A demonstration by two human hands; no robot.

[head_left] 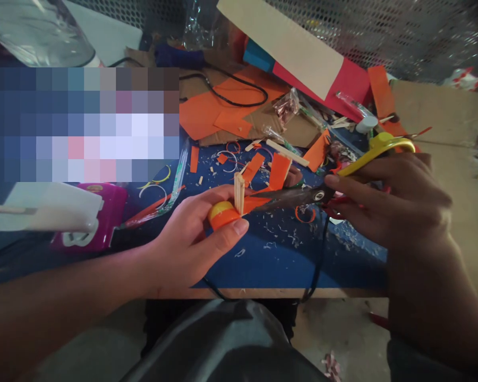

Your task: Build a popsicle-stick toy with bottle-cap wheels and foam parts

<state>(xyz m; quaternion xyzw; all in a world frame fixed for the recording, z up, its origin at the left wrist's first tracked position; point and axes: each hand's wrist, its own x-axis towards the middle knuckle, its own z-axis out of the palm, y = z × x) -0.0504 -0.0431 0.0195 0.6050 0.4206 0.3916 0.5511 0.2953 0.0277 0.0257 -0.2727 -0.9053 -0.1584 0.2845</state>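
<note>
the blue tabletop [258, 273] formed the ground of the work, with brown cardboard [446, 114] at its right. a pink socket box [118, 212] lay at the left, a white adapter [69, 204] against it, and a black cable [321, 260] ran over the near edge, below the scissors. next in size came the left hand [197, 231] and the right hand [406, 196], both with fingers clamped on what they held. the scissors [322, 195] were gripped by their yellow and red handles in the right fingers, the dark blades pointing leftward; how far these were parted could not be told. the round piece [223, 216], yellow and orange, sat in the left fingers above the near part of the tabletop, the thumb in front of it. a small stick bundle [239, 193] stood upright beside it, and an orange flap [258, 202] reached from there to the blade tips. the step in hand appeared to be trimming this flap. it was best done with the left grip steady and near the cut, the thumb clear of the blades, the flap taut, and short strokes that spared the sticks. pale shavings [348, 240], the smallest items, lay scattered beneath.
</note>
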